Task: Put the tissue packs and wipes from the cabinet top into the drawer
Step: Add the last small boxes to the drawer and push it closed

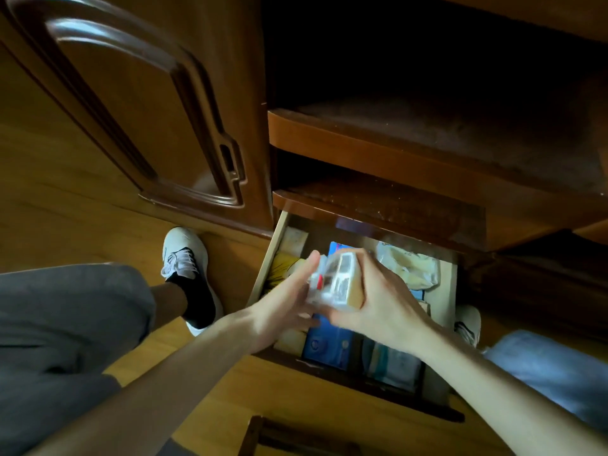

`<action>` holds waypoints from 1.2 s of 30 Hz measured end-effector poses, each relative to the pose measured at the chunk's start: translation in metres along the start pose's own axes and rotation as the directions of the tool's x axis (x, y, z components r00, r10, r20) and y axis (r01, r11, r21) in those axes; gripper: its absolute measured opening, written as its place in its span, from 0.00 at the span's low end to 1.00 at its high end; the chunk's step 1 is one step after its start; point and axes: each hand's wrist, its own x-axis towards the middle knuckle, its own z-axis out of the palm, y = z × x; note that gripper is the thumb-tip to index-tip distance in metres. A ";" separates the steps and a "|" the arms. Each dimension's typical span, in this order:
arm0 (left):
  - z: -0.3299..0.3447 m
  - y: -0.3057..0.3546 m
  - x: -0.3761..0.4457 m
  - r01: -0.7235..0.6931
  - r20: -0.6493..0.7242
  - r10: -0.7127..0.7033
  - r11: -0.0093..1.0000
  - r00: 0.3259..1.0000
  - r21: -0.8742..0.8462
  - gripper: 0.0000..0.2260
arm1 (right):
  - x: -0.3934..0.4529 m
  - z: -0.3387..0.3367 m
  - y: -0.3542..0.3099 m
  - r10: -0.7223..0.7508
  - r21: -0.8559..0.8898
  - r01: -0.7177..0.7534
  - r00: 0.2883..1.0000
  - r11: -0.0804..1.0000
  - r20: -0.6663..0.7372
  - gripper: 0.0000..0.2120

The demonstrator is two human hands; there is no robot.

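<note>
The wooden drawer stands pulled open at the bottom of the cabinet. Over its middle I hold a small white and tan tissue pack in clear wrap. My right hand grips it from the right side. My left hand has its fingers spread against the pack's left side and looks blurred. Inside the drawer lie a blue pack, a pale wipes pack near the front, and a crumpled clear bag at the back right.
Two wooden shelves jut out above the drawer. A closed cabinet door is on the left. My shoes rest on the wooden floor beside the drawer. A dark wooden piece sits at the bottom edge.
</note>
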 end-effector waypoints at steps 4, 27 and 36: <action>-0.044 -0.014 0.009 0.055 -0.543 0.256 0.870 0.799 0.491 0.29 | 0.035 0.014 0.018 0.160 0.107 -0.156 0.987 0.982 -0.026 0.33; -0.090 -0.113 0.074 0.232 -0.639 0.408 0.695 0.652 0.681 0.11 | 0.138 0.102 0.050 0.148 -0.423 -0.193 0.979 0.885 -0.137 0.32; -0.090 -0.114 0.074 0.210 -0.629 0.408 0.704 0.661 0.678 0.13 | 0.180 0.089 0.064 0.442 -0.288 -0.370 0.863 0.883 0.245 0.44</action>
